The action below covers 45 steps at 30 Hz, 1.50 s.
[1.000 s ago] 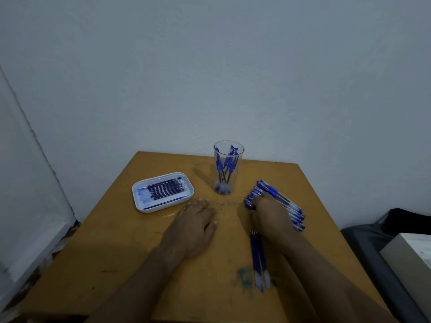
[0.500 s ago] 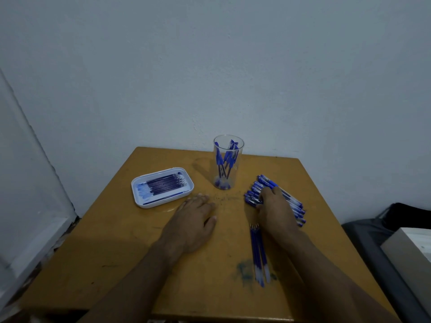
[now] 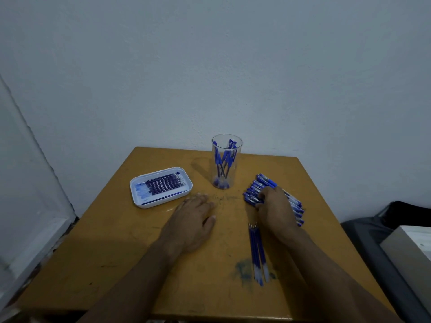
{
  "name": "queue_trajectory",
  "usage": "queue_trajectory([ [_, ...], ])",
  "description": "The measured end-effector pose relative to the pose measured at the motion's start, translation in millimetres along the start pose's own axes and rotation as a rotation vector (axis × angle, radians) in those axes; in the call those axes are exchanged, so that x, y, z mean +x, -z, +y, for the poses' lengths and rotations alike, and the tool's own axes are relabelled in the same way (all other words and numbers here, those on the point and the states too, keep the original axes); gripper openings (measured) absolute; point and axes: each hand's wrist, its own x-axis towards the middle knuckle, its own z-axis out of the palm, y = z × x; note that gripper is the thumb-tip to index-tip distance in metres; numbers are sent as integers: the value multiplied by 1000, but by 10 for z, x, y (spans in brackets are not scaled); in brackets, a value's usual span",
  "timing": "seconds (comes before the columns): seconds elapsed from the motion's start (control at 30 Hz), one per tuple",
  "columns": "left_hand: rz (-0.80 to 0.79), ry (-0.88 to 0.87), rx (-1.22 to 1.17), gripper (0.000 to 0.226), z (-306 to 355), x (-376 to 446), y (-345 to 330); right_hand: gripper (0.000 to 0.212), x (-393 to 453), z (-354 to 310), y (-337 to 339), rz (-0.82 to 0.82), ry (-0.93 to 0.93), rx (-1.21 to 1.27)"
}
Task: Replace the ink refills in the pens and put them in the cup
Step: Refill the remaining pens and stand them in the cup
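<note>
Left hand lies flat, palm down on the wooden table, fingers straight and relaxed, holding nothing. Fingertips point toward the far edge, just short of the white tray.

Tray sits far-left of that hand, tilted a bit, with a row of dark blue ink refills lying side by side in it.

Clear cup stands upright near the far edge, centre of the table, between tray and pen pile, touching neither. Several blue-capped pens lean inside it.

Three loose refills lie together on the table near the front, between the two forearms, tips pointing away from the person, over a blue ink smudge.

Right hand rests on the pile of blue pens right of the cup, fingers curled down onto the pens. Looks like a grip on one or more, but which pen exactly I cannot tell; the hand covers the middle of the pile.

Far right, off the table: a dark object and a pale box, both partly cut off by the frame.
</note>
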Motion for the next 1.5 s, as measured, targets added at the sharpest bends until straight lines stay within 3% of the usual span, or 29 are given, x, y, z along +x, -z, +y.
queue_trajectory([
  [0.13, -5, 0, -4, 53, 10, -8, 8, 12, 15, -3, -9, 3, -16, 7],
  [0.3, -12, 2, -6, 53, 1, -6, 5, 24, 26, 4, 1, 2, -6, 13],
  [0.6, -6, -4, 0, 53, 5, -4, -2, 20, 46, -42, 53, -9, -32, 22],
  [0.8, -18, -1, 1, 54, 7, -4, 12, 30, 4, -62, 165, -21, 14, -9],
  [1.0, 8, -4, -56, 52, 16, -27, 33, 19, -100, -387, 453, -40, 43, -94],
  [1.1, 96, 5, -180, 52, 53, -99, 90, 13, -204, -685, 632, -147, 57, -129],
  [1.2, 158, -15, -280, 52, 133, -269, 156, 12, -377, -899, 799, -238, 22, 107],
  [1.3, 202, 12, -552, 34, 298, -481, 238, 15, -546, -1030, 855, -445, -156, 635],
  [1.4, 4, 170, -1125, 34, 503, -550, 359, 19, -616, -1041, 714, -579, -320, 965],
  [1.5, -191, 249, -1321, 37, 532, -561, 400, 8, -671, -985, 563, -596, -402, 1138],
])
